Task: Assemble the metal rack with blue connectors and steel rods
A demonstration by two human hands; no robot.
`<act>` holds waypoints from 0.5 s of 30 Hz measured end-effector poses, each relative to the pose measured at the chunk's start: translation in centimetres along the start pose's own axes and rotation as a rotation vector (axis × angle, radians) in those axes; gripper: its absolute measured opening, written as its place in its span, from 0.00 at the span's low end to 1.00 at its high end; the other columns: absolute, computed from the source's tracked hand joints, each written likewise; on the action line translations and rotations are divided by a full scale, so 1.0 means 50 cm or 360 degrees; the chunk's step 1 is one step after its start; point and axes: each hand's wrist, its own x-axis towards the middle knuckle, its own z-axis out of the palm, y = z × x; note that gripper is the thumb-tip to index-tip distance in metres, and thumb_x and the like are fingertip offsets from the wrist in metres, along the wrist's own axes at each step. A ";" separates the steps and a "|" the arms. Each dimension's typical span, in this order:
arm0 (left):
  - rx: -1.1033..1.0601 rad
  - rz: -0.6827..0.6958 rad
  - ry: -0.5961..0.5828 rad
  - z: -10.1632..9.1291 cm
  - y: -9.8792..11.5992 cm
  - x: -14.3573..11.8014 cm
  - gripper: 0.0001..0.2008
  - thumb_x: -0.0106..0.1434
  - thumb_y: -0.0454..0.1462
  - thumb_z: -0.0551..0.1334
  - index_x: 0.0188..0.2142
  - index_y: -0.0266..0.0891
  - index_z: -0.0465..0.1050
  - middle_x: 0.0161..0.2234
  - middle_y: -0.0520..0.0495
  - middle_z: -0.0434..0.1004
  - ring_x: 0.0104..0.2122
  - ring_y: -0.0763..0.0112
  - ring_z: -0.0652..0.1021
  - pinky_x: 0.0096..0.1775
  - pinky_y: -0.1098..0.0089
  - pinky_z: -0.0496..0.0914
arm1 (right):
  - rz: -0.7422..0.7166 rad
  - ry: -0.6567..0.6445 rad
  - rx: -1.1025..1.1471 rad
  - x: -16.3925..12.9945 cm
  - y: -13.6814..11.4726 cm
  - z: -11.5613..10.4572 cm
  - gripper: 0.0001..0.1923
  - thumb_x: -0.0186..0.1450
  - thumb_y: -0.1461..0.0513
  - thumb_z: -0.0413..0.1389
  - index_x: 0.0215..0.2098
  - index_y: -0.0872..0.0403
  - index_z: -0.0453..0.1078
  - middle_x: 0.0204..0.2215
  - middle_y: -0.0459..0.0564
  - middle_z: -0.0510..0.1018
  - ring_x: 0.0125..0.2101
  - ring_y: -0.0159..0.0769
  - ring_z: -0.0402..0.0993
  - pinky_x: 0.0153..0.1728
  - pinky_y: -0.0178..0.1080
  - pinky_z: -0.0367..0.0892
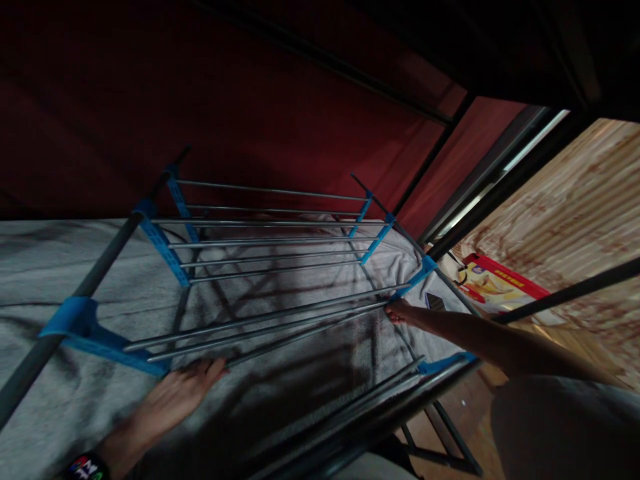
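Observation:
A rack of thin grey metal tubes and blue plastic brackets lies on its side on a grey blanket (pixel 320 280). My left hand (pixel 183 392) is closed around one end of a metal tube (pixel 295 339), just beside the left blue bracket (pixel 113 340). That tube end is hidden by my fingers. At the tube's other end, my right hand (pixel 399 311) pinches it against the right blue bracket (pixel 413 279). Two more tubes (pixel 280 315) run alongside between these brackets. Farther back, tiers of tubes (pixel 270 241) span other blue brackets (pixel 163 243).
A dark red cloth (pixel 250 107) hangs behind the rack. Dark metal frame bars (pixel 505 180) cross at the right. Beyond them lies a red and yellow package (pixel 505 283) near a patterned curtain (pixel 565 193). A small dark flat object (pixel 435 302) rests on the blanket.

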 end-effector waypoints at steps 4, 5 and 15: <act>0.0079 -0.0066 -0.0153 0.004 0.002 0.000 0.27 0.67 0.44 0.42 0.57 0.41 0.68 0.37 0.41 0.81 0.38 0.52 0.80 0.41 0.57 0.71 | 0.0011 -0.0051 -0.0037 -0.015 -0.010 -0.009 0.02 0.58 0.67 0.55 0.29 0.55 0.65 0.20 0.41 0.67 0.21 0.25 0.66 0.29 0.32 0.72; 0.0037 -0.0045 -0.0165 0.000 -0.002 0.002 0.27 0.67 0.44 0.42 0.58 0.41 0.67 0.40 0.41 0.81 0.40 0.53 0.80 0.43 0.57 0.71 | 0.0007 -0.0055 -0.0044 -0.020 -0.012 -0.011 0.02 0.58 0.67 0.55 0.29 0.55 0.66 0.20 0.41 0.68 0.21 0.25 0.67 0.30 0.32 0.72; -0.0282 0.0096 -0.0194 -0.042 -0.001 0.020 0.23 0.69 0.45 0.45 0.52 0.40 0.72 0.49 0.42 0.78 0.48 0.55 0.78 0.50 0.60 0.69 | 0.0016 0.0055 -0.0136 -0.026 -0.022 -0.001 0.09 0.58 0.66 0.56 0.38 0.54 0.67 0.22 0.41 0.68 0.21 0.25 0.66 0.28 0.32 0.74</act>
